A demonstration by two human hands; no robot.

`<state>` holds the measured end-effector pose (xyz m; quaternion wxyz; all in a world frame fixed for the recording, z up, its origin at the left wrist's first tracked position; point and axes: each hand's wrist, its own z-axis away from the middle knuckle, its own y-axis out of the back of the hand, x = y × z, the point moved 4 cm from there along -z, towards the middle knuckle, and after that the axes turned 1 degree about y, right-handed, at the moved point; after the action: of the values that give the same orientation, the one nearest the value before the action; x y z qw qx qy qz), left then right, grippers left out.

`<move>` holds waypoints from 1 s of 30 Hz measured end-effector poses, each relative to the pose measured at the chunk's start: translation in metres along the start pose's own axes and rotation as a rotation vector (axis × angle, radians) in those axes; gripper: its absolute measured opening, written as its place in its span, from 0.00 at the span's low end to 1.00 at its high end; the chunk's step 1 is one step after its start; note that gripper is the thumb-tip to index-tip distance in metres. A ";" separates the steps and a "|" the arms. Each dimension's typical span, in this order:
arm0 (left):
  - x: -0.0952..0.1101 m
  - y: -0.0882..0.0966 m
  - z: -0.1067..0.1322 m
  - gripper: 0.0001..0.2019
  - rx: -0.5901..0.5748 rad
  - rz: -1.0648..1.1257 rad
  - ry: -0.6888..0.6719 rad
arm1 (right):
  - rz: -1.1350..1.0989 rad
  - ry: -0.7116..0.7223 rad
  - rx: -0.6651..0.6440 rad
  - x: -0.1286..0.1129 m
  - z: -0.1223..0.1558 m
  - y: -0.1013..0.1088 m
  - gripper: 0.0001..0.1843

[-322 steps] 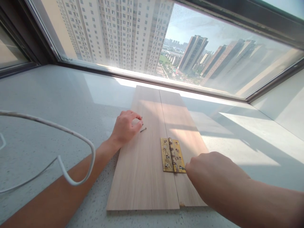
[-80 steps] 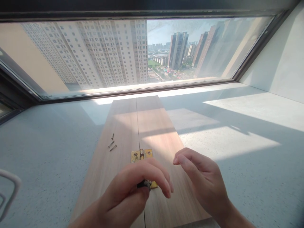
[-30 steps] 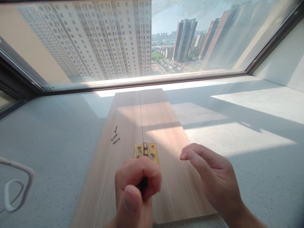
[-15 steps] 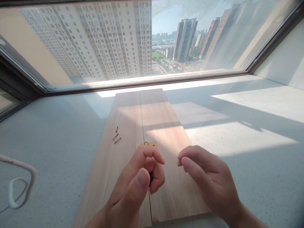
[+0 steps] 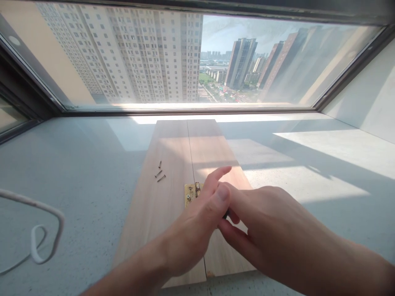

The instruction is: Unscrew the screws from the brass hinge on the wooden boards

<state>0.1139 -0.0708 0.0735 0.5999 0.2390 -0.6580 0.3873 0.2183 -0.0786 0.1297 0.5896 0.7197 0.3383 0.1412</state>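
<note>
My left hand (image 5: 205, 213) is closed over the seam of two pale wooden boards (image 5: 157, 218), its index finger sticking out. A small dark object (image 5: 226, 214) shows between its fingers, mostly covered, so I cannot make out its kind. Coming in from the right, my right hand (image 5: 265, 218) meets the left one, with thumb and fingers bent around the same spot. Just behind the hands a brass-coloured hinge (image 5: 189, 194) straddles the seam, and screw heads show in its left leaf. My hands hide the rest of it. Three loose screws (image 5: 160, 174) lie on the left board.
A white cable (image 5: 46, 207) loops over the speckled pale sill (image 5: 89, 185) at the left. The window frame (image 5: 185, 112) runs behind the boards' far end. Bright sun patches and shadows cross the surface at the right.
My right hand has moved left and joined my left hand, which has shifted right. The view has shifted slightly, and more of the hinge's left leaf shows.
</note>
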 end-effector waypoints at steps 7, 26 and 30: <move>0.004 0.083 0.010 0.23 0.503 -0.671 -0.122 | 0.270 0.085 -0.355 -0.017 -0.003 -0.018 0.17; -0.037 0.172 0.039 0.18 0.775 -0.896 -0.189 | 0.646 0.386 -1.100 -0.035 -0.018 -0.045 0.10; -0.037 0.172 0.039 0.17 0.772 -0.908 -0.205 | 0.681 0.394 -1.088 -0.040 -0.010 -0.042 0.13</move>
<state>-0.0372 -0.0067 0.0002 0.5089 0.7325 -0.3565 0.2781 0.1700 -0.0944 0.1008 0.7182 0.3475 0.0743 0.5983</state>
